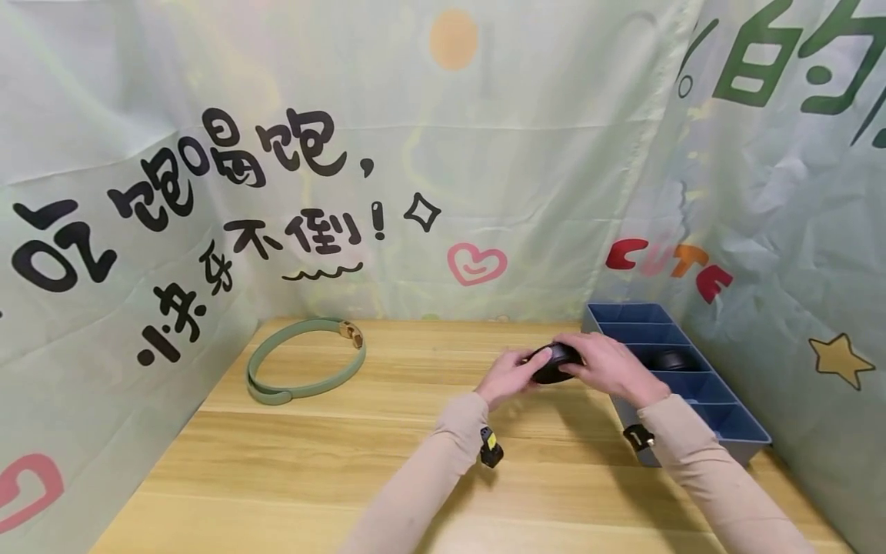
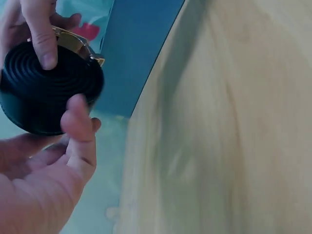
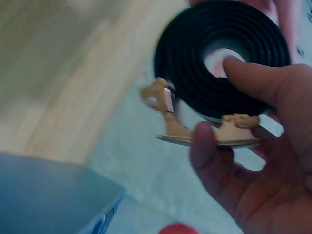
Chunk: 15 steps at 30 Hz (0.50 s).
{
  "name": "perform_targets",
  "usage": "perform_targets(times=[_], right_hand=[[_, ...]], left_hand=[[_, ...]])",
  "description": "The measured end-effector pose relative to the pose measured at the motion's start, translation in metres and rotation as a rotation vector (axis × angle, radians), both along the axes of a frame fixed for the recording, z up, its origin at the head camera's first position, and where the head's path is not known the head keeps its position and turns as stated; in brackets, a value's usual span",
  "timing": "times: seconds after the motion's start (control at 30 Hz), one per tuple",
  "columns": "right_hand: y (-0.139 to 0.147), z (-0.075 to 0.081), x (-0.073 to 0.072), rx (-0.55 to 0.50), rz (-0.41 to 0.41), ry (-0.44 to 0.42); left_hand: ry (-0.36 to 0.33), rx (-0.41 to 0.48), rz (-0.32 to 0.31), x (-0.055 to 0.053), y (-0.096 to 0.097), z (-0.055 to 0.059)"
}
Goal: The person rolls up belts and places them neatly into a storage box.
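Both hands hold a tightly coiled black belt above the table, close to the organizer box. My right hand grips the coil from the right; in the right wrist view its thumb lies across the face of the roll, with the fingers by the gold buckle. From the left, my left hand holds the coil's side between thumb and fingers. In the left wrist view the roll shows its spiral of layers, part of it behind the thumbs and fingers.
A blue-grey organizer box with several compartments stands at the right; one holds a black coiled item. A green belt with a gold buckle lies in a loop at the table's back left. Printed cloth walls in the wooden table.
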State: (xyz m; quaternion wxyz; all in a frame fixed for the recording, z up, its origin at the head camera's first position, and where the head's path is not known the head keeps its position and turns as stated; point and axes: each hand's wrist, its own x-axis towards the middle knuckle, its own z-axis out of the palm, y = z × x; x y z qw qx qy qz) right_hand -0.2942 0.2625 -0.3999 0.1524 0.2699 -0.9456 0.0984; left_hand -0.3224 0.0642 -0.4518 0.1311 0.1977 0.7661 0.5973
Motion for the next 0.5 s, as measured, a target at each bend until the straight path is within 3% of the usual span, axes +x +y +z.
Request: perform_targets(times=[0.23, 0.37, 0.5], right_hand=[[0.032, 0.015, 0.010, -0.030, -0.034, -0.111], [0.057, 0.026, 0.019, -0.041, -0.067, -0.094], [0.083, 0.037, 0.025, -0.049, -0.095, -0.081]], left_hand=[[0.184, -0.145, -0.012, 0.012, 0.026, 0.001], [0.251, -0.220, -0.022, 0.017, 0.037, 0.001], [0.377, -0.353, -0.053, 0.023, 0.047, -0.001]])
